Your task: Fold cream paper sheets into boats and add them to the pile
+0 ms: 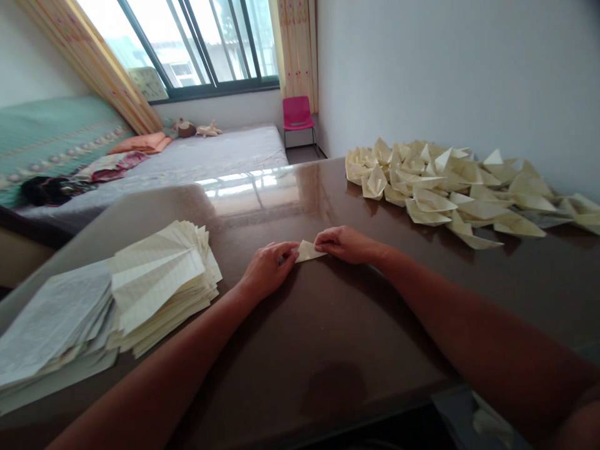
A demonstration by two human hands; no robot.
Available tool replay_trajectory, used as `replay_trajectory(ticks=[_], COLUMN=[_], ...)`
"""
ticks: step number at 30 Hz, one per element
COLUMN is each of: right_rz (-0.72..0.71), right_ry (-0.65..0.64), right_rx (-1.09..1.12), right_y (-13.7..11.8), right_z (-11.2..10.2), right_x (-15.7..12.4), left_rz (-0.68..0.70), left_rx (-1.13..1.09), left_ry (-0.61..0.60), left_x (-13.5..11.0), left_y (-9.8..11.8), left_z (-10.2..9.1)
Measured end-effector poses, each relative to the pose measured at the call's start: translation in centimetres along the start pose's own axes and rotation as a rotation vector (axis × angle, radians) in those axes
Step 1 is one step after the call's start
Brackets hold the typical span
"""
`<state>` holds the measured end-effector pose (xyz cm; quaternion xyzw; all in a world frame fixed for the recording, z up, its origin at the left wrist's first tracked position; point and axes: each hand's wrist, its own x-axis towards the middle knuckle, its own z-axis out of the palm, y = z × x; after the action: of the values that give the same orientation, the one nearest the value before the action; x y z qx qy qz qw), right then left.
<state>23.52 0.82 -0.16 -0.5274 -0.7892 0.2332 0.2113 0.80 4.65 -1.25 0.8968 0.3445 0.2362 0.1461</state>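
Observation:
A small folded piece of cream paper (308, 251) lies on the brown tabletop (323, 319), its peak pointing away from me. My left hand (270, 267) pinches its left corner between thumb and fingers. At the right corner, my right hand (344, 244) has its fingers closed on the same paper. Both hands rest low at the table's surface, and the fingers cover the paper's two ends.
A stack of lined cream sheets (164, 275) and a pile of greyish printed paper (56, 319) lie to the left. Many folded paper boats (450, 181) crowd the far right by the wall. Beyond the table are a bed (234, 147) and a pink chair (298, 114).

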Motion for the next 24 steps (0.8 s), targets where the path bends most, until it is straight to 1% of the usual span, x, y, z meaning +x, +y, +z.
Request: replay_trajectory(ticks=[2,5,13,17,19,21,24], right_rz=[0.068,0.15,0.24,0.255,0.244,0.21,0.134], right_ry=[0.03,0.062,0.066,0.063,0.082,0.113,0.134], right_rx=[-0.049,-0.123,-0.191,-0.22,-0.232,-0.243,-0.247], right_y=[-0.3,-0.6,-1.0,-1.2,-1.2,-1.3,-1.5], right_z=[0.4,0.8,1.1,1.3,1.4,1.5,1.5], right_x=[0.1,0.2,0.5,0.5,0.4,0.3,0.1], left_rz=[-0.048,-0.076,-0.042,-0.012,-0.004,0.02,0.111], left_rx=[-0.026,-0.008,0.166,0.262,0.284,0.294,0.33], left_ry=[-0.01,-0.043,-0.083,-0.108,-0.11,-0.104,-0.097], left_x=[0.1,0.2,0.1,0.0,0.0,-0.1,-0.3], left_y=[0.0,0.1,0.6,0.8,0.8,0.7,0.7], left_z=[0.3,0.5,0.5,0.7,0.7,0.8,0.7])
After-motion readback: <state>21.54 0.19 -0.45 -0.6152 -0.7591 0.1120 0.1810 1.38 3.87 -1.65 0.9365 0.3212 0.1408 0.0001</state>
